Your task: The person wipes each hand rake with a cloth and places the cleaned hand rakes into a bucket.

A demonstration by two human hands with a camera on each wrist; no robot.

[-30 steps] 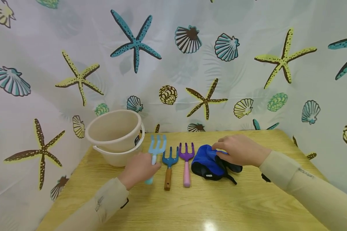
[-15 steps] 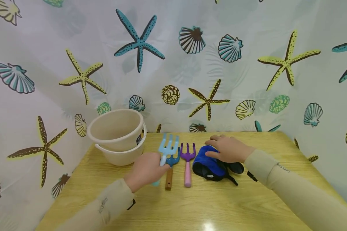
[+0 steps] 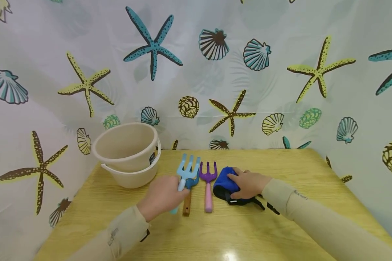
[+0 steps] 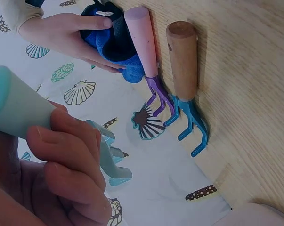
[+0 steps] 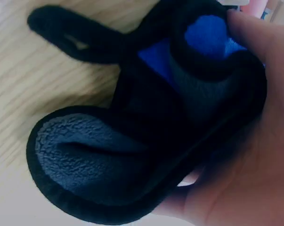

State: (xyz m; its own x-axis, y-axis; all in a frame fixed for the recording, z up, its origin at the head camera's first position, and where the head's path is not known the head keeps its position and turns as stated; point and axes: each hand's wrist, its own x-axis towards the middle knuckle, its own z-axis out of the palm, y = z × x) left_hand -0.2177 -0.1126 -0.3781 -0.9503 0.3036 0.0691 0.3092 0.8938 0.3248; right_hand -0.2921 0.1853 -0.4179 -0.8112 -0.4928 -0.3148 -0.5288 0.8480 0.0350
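The left hand was curled round the handle of a pale-blue three-pronged hand fork, which partly covered a dark-blue fork with a brown wooden handle, though whether the two touched was hard to tell. Just right of them a purple fork with a pink handle lay on the wood-grained table, and farther right the right hand clasped a crumpled blue-and-black cloth piece; a round cream bucket stood at the far left.

Head view faces forward-down across table; wrist views close; all share blue cloth
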